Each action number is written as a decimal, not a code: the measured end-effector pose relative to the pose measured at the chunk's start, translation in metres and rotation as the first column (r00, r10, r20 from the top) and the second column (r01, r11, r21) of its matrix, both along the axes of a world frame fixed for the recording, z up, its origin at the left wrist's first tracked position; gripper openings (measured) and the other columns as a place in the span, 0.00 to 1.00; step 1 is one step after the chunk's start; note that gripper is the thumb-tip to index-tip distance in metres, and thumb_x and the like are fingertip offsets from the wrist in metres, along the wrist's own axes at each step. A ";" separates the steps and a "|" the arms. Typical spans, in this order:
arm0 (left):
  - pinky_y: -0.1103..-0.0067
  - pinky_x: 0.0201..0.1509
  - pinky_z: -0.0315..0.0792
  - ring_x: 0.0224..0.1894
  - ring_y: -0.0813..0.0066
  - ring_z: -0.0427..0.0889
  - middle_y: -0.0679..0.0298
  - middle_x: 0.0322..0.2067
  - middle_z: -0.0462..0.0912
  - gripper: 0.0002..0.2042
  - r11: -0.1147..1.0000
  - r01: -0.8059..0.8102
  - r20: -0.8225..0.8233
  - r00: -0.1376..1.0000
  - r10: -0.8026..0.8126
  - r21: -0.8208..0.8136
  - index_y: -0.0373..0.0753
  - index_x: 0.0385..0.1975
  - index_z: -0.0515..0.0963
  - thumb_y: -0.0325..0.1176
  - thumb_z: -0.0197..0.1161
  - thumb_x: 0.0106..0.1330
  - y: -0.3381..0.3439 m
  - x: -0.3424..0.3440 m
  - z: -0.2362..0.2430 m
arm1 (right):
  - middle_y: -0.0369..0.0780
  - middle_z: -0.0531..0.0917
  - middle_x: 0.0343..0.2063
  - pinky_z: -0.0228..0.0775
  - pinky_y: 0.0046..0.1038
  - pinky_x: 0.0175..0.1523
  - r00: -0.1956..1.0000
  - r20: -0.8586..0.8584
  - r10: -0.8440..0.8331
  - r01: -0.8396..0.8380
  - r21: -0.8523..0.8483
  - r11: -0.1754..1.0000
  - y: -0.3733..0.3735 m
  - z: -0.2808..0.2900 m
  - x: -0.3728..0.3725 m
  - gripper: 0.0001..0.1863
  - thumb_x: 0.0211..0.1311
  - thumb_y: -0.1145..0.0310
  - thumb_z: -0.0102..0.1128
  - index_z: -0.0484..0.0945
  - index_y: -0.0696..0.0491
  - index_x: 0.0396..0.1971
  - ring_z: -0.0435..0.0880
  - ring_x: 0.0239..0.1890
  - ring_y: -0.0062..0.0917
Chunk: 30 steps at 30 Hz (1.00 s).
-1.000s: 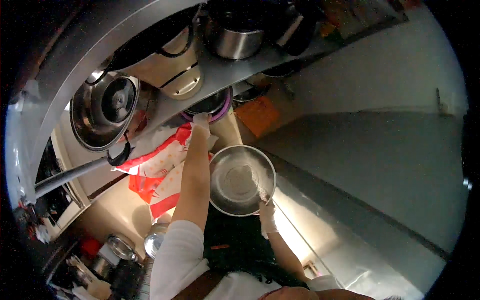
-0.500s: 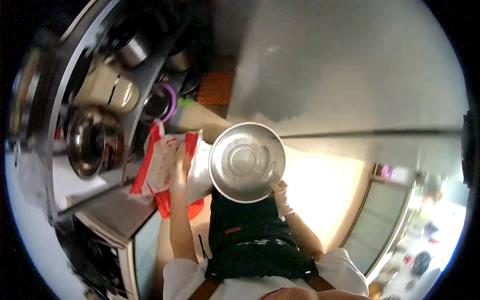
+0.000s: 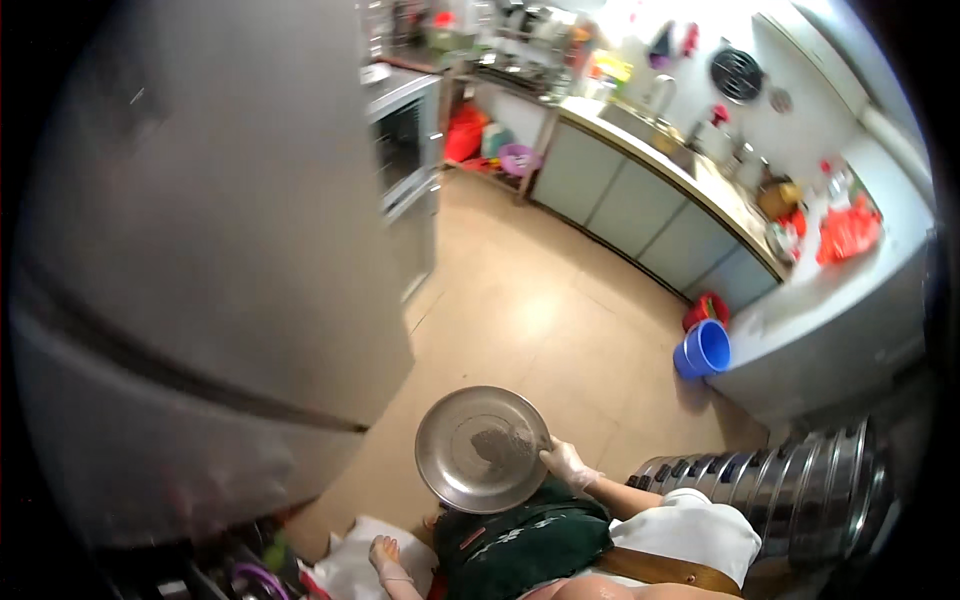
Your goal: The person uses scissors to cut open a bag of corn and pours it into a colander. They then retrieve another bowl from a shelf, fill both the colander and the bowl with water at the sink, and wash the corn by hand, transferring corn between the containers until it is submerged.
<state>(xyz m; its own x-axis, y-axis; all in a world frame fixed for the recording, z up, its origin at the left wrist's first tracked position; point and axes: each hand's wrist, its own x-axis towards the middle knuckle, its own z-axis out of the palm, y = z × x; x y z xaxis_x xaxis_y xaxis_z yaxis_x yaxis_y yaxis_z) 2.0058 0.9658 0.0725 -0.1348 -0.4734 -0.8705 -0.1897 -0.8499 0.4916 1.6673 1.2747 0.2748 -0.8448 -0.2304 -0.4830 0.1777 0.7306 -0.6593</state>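
My right hand (image 3: 561,459), in a clear glove, is closed on the rim of a shallow round steel pan (image 3: 465,450) with a grey patch on its bottom, held before my dark green apron (image 3: 512,536). Low at the bottom edge, my left hand (image 3: 388,562) hangs open beside a white-and-red bag (image 3: 350,547), its fingers slightly curved and nothing visible in them.
A tall steel fridge (image 3: 220,220) fills the left. Ahead lie tiled floor (image 3: 515,320), a steel cabinet (image 3: 405,180) and a sink counter (image 3: 620,170). At right stand a blue bucket (image 3: 700,350), a red bucket and stacked steel containers (image 3: 760,485).
The view has swung from the shelf of pots toward the wider room. My left hand has come away from the bag's top and is lower. The pan remains in my right hand.
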 end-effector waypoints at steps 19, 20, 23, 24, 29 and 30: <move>0.64 0.53 0.64 0.56 0.59 0.63 0.56 0.57 0.59 0.41 0.304 0.924 -0.561 0.130 -0.818 -0.230 0.53 0.63 0.42 0.54 0.59 0.55 0.223 -0.707 0.195 | 0.40 0.78 0.26 0.73 0.27 0.28 0.564 0.114 -0.818 0.779 -0.400 0.482 0.208 -0.026 -0.326 0.14 0.53 0.75 0.50 0.73 0.60 0.41 0.77 0.25 0.23; 0.64 0.53 0.63 0.56 0.61 0.62 0.56 0.57 0.59 0.40 0.244 0.941 -0.542 0.081 -0.836 -0.236 0.51 0.63 0.42 0.52 0.59 0.56 0.228 -0.734 0.198 | 0.40 0.78 0.25 0.73 0.27 0.27 0.559 0.103 -0.822 0.791 -0.365 0.492 0.211 -0.028 -0.349 0.14 0.52 0.74 0.50 0.73 0.61 0.39 0.77 0.24 0.23; 0.67 0.54 0.63 0.56 0.65 0.63 0.57 0.56 0.61 0.36 0.159 0.943 -0.399 0.032 -0.917 -0.291 0.46 0.63 0.46 0.41 0.59 0.57 0.262 -0.826 0.212 | 0.41 0.77 0.22 0.73 0.26 0.25 0.510 0.190 -0.839 0.826 -0.382 0.416 0.229 -0.008 -0.425 0.11 0.51 0.74 0.50 0.73 0.63 0.34 0.77 0.21 0.24; 0.67 0.54 0.63 0.56 0.65 0.63 0.57 0.56 0.61 0.36 0.151 0.947 -0.398 0.027 -0.917 -0.283 0.46 0.63 0.46 0.41 0.59 0.57 0.270 -0.855 0.210 | 0.41 0.77 0.22 0.72 0.26 0.23 0.485 0.225 -0.845 0.849 -0.353 0.393 0.233 -0.002 -0.446 0.10 0.51 0.74 0.50 0.72 0.63 0.32 0.76 0.20 0.24; 0.76 0.50 0.68 0.49 0.71 0.70 0.59 0.50 0.68 0.30 0.015 0.919 -0.357 -0.138 -0.924 -0.394 0.39 0.58 0.56 0.27 0.56 0.52 0.330 -1.010 0.217 | 0.41 0.75 0.20 0.72 0.26 0.19 0.388 0.162 -0.907 0.891 -0.319 0.324 0.268 0.040 -0.560 0.09 0.51 0.74 0.51 0.71 0.64 0.31 0.76 0.18 0.25; 0.76 0.48 0.69 0.46 0.71 0.71 0.59 0.49 0.69 0.30 -0.025 0.931 -0.347 -0.161 -0.924 -0.364 0.39 0.58 0.56 0.27 0.56 0.52 0.344 -1.039 0.224 | 0.41 0.75 0.20 0.72 0.26 0.19 0.379 0.169 -0.910 0.896 -0.313 0.315 0.275 0.038 -0.577 0.09 0.51 0.74 0.51 0.71 0.64 0.31 0.76 0.18 0.25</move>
<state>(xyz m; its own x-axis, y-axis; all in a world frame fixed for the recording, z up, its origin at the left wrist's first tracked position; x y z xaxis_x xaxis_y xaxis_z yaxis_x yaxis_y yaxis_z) 0.9666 1.3093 0.2967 -0.7040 0.4688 -0.5335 -0.6000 0.0092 0.7999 1.0902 1.5496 0.3133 -0.6384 0.5655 -0.5221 0.5690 -0.1100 -0.8149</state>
